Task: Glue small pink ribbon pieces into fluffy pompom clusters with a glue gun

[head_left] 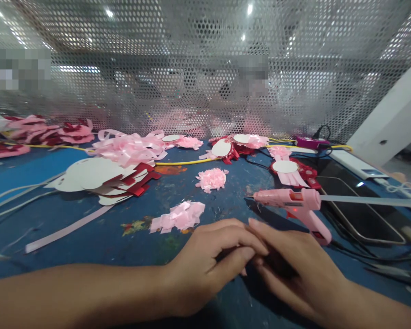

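Head view | left fingers (240, 236) curled, touching bent right fingers (273, 236) (cannot tell if holding) | glue gun (303, 201) near

Can read no text, label, brand, number or sign anywhere.
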Tool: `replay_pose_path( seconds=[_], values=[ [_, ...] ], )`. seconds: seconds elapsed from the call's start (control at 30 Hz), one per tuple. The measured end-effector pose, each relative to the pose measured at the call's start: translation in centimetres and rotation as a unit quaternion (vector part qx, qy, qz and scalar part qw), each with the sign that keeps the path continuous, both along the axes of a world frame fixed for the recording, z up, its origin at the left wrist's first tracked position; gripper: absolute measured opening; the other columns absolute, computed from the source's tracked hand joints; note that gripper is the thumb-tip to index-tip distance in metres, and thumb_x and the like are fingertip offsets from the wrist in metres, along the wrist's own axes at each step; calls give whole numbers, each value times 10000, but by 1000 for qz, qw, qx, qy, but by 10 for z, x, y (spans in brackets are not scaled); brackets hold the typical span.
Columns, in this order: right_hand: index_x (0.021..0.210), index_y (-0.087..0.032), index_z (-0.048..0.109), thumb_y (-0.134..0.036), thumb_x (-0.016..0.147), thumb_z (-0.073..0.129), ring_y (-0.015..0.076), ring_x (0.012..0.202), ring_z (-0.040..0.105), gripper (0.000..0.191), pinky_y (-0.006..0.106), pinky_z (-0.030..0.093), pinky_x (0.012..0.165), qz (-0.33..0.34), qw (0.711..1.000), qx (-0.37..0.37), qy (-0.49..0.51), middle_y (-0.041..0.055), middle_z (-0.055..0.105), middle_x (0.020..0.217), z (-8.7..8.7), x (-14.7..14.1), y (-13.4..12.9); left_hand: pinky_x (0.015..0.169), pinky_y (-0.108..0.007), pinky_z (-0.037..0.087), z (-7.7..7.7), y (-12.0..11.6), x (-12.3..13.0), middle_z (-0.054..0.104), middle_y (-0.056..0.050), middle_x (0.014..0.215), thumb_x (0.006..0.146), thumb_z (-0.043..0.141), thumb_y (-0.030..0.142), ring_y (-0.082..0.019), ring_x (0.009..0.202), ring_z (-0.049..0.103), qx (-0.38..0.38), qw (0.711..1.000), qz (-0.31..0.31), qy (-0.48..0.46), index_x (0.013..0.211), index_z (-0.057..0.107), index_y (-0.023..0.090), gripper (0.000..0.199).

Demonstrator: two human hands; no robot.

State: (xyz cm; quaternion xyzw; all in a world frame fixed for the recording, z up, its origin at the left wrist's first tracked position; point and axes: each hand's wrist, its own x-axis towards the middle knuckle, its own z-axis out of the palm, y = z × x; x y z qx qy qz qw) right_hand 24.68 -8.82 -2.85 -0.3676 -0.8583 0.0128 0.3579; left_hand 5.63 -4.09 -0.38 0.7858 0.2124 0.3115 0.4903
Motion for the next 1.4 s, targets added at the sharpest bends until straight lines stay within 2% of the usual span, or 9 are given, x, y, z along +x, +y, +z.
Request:
replay_pose_path(
  seconds=[0.1,0.17,0.27,0.5,0.7,1.0,1.13,1.27,1.4],
  values=[
    [1211,-158,468,-216,902,444,109,689,685,315,199,536,606,-70,997,15,14,35,731,898,3,1,-2,649,-204,501,0,2,-1,674,-26,829,793,660,175,-120,745,626,17,1000,21,-9,906,605,168,126],
    [1095,-177,545,-223,931,423,101,696,693,210,191,538,618,-68,997,23,9,19,737,884,4,0,-2,630,-202,490,-1,2,-1,682,-6,781,783,684,180,-111,707,629,-11,999,47,-5,883,575,172,148],
    [972,-184,604,-209,964,397,92,689,696,209,186,532,618,-50,998,32,2,1,740,839,4,-2,-2,653,-212,485,-3,1,-1,696,-1,776,800,669,177,-110,717,639,-31,997,75,12,830,556,171,117],
    [963,-152,623,-174,969,368,120,643,693,256,228,550,580,-41,998,38,-17,17,736,788,-2,-3,1,539,-200,442,-6,0,-2,723,-5,770,786,660,189,-114,634,638,-76,991,89,60,835,482,184,185],
    [923,-151,623,-144,932,407,125,620,686,216,228,543,569,-50,996,74,-7,22,730,761,-5,-4,2,583,-212,495,-9,-2,0,731,-14,763,767,678,188,-121,650,669,-105,990,86,39,823,469,184,216],
    [907,-187,642,-139,903,427,84,592,678,221,154,535,602,-77,996,47,28,-21,727,723,-3,-1,-1,753,-206,561,-8,-4,-1,742,-47,886,824,587,132,-135,818,715,-50,998,37,-13,852,510,181,96],
    [908,-186,645,-126,887,471,52,578,668,186,86,513,627,-74,995,2,65,-44,713,691,5,1,-1,819,-240,564,-4,-7,-5,723,-86,1032,780,556,43,-155,912,704,-53,997,-5,-47,885,501,183,183],
    [929,-177,631,-146,904,461,36,608,670,174,52,491,627,-60,994,-8,87,-33,725,727,10,4,-3,817,-279,575,-3,-7,-9,705,-100,1089,741,557,-4,-191,952,695,-1,997,-46,-64,917,520,180,257],
    [975,-178,620,-149,925,449,22,621,662,181,48,481,654,-46,995,-31,86,-50,706,711,7,6,-3,810,-262,575,-5,-7,-8,717,-69,1054,753,533,-25,-163,912,703,23,997,-17,-73,912,517,190,268]
  ],
)
